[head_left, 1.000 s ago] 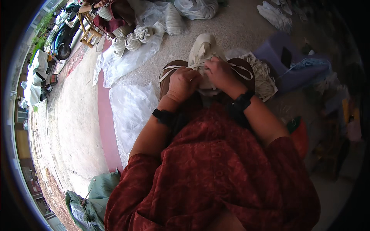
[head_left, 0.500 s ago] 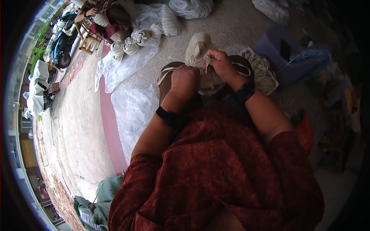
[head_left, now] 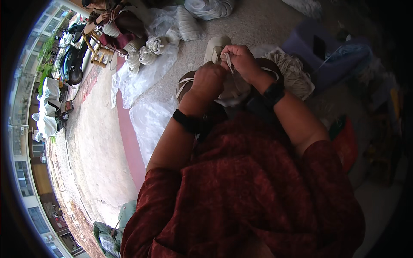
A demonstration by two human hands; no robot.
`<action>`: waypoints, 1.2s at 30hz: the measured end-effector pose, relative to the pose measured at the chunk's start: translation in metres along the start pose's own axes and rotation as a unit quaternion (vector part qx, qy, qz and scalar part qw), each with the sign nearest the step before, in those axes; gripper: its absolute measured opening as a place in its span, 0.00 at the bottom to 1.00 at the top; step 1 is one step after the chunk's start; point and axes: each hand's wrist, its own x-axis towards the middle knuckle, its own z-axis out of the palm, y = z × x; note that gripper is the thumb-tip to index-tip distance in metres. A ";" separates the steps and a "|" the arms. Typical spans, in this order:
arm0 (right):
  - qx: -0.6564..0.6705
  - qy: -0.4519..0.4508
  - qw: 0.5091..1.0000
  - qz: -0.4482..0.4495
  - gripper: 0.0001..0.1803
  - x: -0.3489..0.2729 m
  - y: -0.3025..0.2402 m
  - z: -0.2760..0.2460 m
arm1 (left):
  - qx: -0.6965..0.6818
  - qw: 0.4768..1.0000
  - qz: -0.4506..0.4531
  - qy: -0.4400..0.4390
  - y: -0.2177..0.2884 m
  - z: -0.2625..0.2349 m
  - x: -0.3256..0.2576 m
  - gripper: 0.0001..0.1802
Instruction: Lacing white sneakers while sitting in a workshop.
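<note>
A beige shoe upper (head_left: 217, 45) lies at my lap, its rounded toe pointing away from me and its nearer part covered by my hands. Above it, my right hand (head_left: 241, 62) pinches a pale flat shoelace (head_left: 229, 62) between thumb and fingers. My left hand (head_left: 208, 81) is closed just beside it, at the left of the upper. Its fingertips are turned away, so what they grip is hidden. Loose pale lace also loops over my left knee (head_left: 185, 84) and my right knee.
A container heaped with pale laces (head_left: 292, 71) stands right of my knees, near a purple plastic stool (head_left: 307, 51). Clear plastic sheeting (head_left: 150, 120) covers ground at the left. At the far left, a seated co-worker (head_left: 122, 21) handles pale bundled uppers; a parked scooter (head_left: 71, 58) stands beyond.
Both hands have shifted slightly away from me. My right hand has risen above the upper with the lace. The view has tilted a little, showing more of the co-worker.
</note>
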 end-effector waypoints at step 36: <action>-0.536 0.045 0.818 -0.202 0.06 -0.048 0.016 -0.003 | -0.472 0.828 -0.164 0.253 -0.009 0.059 -0.016 0.05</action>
